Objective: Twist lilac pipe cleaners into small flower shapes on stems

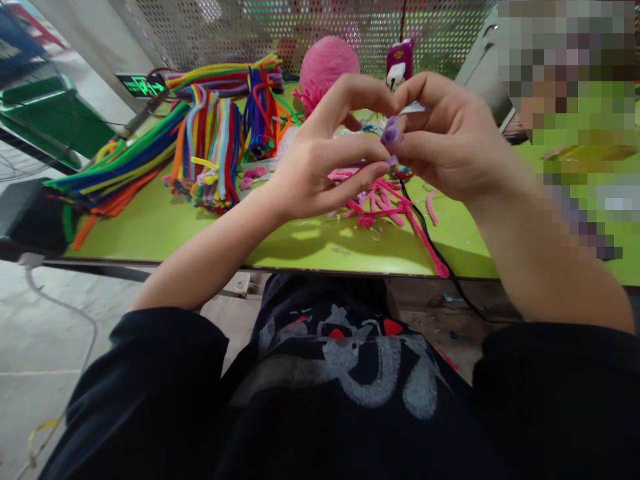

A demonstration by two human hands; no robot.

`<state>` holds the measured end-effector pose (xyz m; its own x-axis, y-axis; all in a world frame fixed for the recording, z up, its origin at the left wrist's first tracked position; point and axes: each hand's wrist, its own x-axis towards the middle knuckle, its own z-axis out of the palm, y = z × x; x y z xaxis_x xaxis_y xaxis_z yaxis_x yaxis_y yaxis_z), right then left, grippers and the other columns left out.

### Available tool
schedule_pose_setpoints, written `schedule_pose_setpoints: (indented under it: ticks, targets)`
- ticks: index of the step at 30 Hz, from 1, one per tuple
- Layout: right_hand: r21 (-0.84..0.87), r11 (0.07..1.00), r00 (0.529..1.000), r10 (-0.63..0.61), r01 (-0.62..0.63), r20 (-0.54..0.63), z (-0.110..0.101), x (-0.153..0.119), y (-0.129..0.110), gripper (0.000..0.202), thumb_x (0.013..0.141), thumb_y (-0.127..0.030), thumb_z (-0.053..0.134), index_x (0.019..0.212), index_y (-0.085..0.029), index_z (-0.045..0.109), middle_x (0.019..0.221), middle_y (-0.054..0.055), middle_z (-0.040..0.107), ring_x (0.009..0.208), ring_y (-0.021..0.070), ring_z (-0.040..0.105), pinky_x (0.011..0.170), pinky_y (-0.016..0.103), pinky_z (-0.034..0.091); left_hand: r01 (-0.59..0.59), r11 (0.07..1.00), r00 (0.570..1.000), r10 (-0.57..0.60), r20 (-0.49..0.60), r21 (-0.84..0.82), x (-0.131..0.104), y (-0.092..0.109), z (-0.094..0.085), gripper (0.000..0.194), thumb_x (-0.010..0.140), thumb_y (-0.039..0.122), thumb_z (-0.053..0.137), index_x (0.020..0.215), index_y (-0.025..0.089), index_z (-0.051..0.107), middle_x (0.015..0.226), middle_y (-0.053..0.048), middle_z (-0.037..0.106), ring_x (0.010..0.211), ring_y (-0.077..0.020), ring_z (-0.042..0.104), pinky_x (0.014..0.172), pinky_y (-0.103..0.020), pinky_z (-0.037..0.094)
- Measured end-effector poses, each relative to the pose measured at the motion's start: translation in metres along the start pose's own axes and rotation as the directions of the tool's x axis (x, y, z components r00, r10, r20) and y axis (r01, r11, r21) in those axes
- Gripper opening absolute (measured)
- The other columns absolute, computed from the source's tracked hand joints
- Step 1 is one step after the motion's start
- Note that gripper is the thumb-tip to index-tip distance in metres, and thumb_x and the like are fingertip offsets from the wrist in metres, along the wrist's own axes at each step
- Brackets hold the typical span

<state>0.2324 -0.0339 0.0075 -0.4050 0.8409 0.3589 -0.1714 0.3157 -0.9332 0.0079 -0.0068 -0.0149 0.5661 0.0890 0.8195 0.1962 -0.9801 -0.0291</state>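
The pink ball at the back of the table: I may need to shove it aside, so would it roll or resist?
The pink ball looks round and fuzzy, so it would probably roll easily and weigh little. Its fringe at the lower left might snag the pipe cleaner bundles lying close by.

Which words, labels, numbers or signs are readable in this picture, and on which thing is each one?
Green illuminated sign at the table's far left edge: an arrow and pictogram show, but any lettering is too blurred to read.
Print on the dark shirt: a picture only, no readable words.
Purple charger: no legible marking.
No text can be quoted.
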Motion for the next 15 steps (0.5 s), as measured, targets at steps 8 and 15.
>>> schedule_pose_setpoints:
  ticks: [8,15]
  targets:
    - [0.026,1.000,0.999,-0.017,0.016,0.027,0.000,0.008,0.010,0.049,0.064,-0.024,0.097,0.093,-0.023,0.058,0.063,-0.006,0.061,0.051,0.0093,0.053,0.046,0.024,0.033,0.275,0.932,0.956,-0.290,-0.032,-0.236,-0.001,0.017,0.003,0.036,0.111,0.056,0.052,0.102,0.024,0.065,0.126,-0.008,0.074,0.118,-0.0236,0.077,0.094,-0.044,0.068]
    - [-0.189,0.972,0.989,-0.146,0.138,-0.029,0.003,0.005,0.009,0.049,0.065,-0.040,0.105,0.091,-0.024,0.066,0.072,-0.002,0.069,0.057,0.0134,0.061,0.052,0.029,0.047,0.417,0.898,0.908,-0.417,0.028,-0.143,-0.002,0.010,0.006,0.044,0.107,0.066,0.055,0.095,0.024,0.062,0.109,-0.007,0.076,0.097,-0.0198,0.075,0.076,-0.035,0.062]
